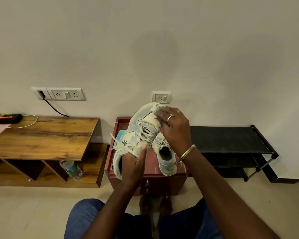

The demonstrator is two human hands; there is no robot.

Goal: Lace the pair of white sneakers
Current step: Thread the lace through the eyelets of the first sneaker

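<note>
Up close, the fingers (160,113) of the right hand (175,130) curl over the toe end of the raised sneaker (141,123), while the left hand (132,163) grips its heel collar, thumb pressed on the upper just beside the lace (119,147). The shoe's long axis runs from the heel, lower left of centre, up to the toe near the wall socket (161,97), with its laced face turned toward the person. Loose lace ends stick out at the shoe's left side, right by the left thumb, so that hand looks nearer to take them up; the right would first have to leave the toe. The sneaker is off-white and scuffed, and appears crossed only partway. The second sneaker (164,156) stands on the red cabinet (162,182) under the right wrist.
</note>
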